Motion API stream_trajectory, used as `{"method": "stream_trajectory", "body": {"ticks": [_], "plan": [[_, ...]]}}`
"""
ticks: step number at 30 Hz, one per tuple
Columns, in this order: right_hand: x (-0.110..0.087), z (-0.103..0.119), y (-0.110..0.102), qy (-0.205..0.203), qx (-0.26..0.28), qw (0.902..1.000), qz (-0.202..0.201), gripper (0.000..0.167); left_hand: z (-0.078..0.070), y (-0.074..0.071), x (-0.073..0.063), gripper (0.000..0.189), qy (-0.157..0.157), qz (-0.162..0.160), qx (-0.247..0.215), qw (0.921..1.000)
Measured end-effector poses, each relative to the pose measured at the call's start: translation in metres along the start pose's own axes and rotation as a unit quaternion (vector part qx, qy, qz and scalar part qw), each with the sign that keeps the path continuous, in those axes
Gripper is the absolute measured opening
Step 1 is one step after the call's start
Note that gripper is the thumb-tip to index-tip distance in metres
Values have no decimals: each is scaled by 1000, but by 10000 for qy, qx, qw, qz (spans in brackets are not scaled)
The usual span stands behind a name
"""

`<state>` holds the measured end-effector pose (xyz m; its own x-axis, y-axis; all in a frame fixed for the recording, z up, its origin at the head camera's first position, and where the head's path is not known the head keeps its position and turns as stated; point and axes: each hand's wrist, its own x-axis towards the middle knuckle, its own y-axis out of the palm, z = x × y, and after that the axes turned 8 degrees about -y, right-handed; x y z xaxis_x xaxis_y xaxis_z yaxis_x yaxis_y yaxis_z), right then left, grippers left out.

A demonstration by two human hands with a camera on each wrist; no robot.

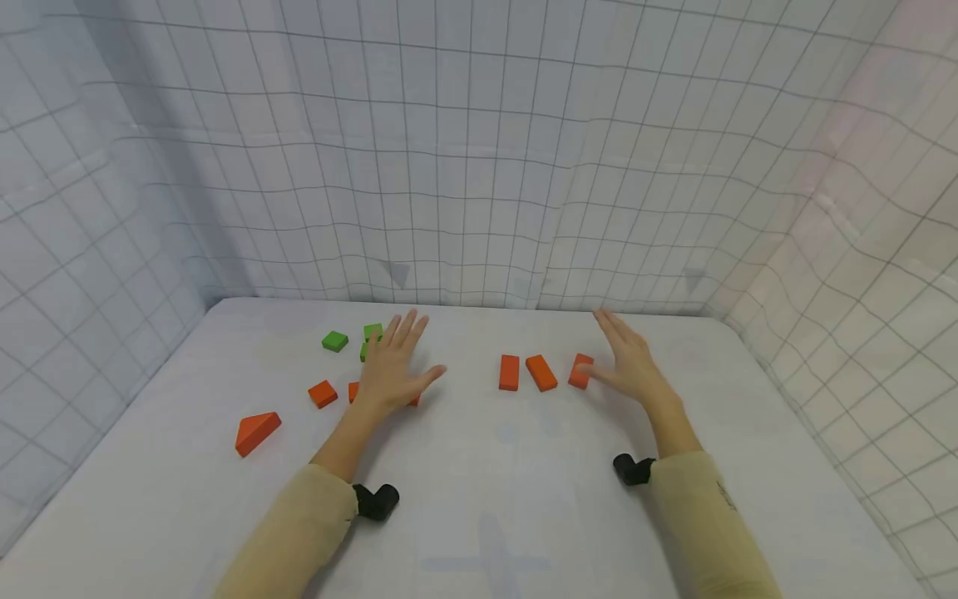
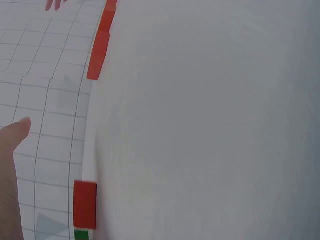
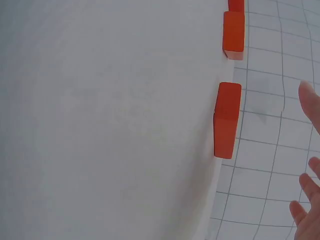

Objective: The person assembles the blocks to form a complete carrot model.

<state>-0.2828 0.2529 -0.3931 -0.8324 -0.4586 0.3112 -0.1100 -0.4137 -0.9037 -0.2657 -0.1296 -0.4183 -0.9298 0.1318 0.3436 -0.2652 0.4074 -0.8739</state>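
My left hand [image 1: 391,374] is held over the left part of the table, fingers spread and thumb out, with nothing in it. In the head view it overlaps small orange blocks [image 1: 353,392] and green blocks [image 1: 372,332], partly hiding them. My right hand [image 1: 632,366] hovers on the other side, fingers extended, also holding nothing. Its thumb overlaps the rightmost red-orange rectangular block [image 1: 580,359]. Two similar blocks, one upright in view [image 1: 509,373] and one slanted [image 1: 541,373], lie between the hands. The right wrist view shows the nearest block [image 3: 227,120] apart from the fingers.
At left lie an orange triangular block [image 1: 257,433], a small orange block [image 1: 323,393] and a green block [image 1: 334,341]. The white table [image 1: 479,482] is bordered by grid-patterned curtains [image 1: 479,166] behind and at both sides. Black wrist mounts [image 1: 377,502] project inward from the sleeves.
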Motion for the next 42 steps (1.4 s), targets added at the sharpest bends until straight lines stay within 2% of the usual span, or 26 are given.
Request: {"method": "stream_trajectory", "body": {"ticks": [4, 11, 15, 18, 22, 27, 32, 38, 42], "plan": [[7, -5, 10, -313, 784, 9964, -118, 88, -17, 16, 7, 79, 268, -72, -1020, 9944], [16, -9, 27, -253, 2121, 9768, 151, 85, -40, 45, 16, 78, 385, 388, -2262, 9725], [20, -7, 34, -156, 2429, 9689, 452, 83, -46, 57, 17, 77, 278, 677, -2796, 9573], [23, -4, 38, -185, 2435, 9676, 642, 83, -50, 65, 18, 77, 205, 906, -2954, 9508], [27, 0, 42, -292, 2466, 9656, 771, 79, -53, 73, 21, 76, 259, 1060, -2843, 9525], [31, 1, 49, -295, 2563, 9615, 951, 75, -55, 77, 25, 72, 460, 1020, -2357, 9654], [31, 6, 47, -308, 2482, 9624, 1057, 72, -53, 78, 31, 71, 632, 1158, -1740, 9759], [32, 1, 52, -417, 2327, 9646, 1169, 66, -53, 80, 36, 70, 688, 1370, -1217, 9807], [32, 0, 52, -517, 2236, 9659, 1202, 62, -53, 81, 39, 69, 732, 1401, -968, 9827]]}}
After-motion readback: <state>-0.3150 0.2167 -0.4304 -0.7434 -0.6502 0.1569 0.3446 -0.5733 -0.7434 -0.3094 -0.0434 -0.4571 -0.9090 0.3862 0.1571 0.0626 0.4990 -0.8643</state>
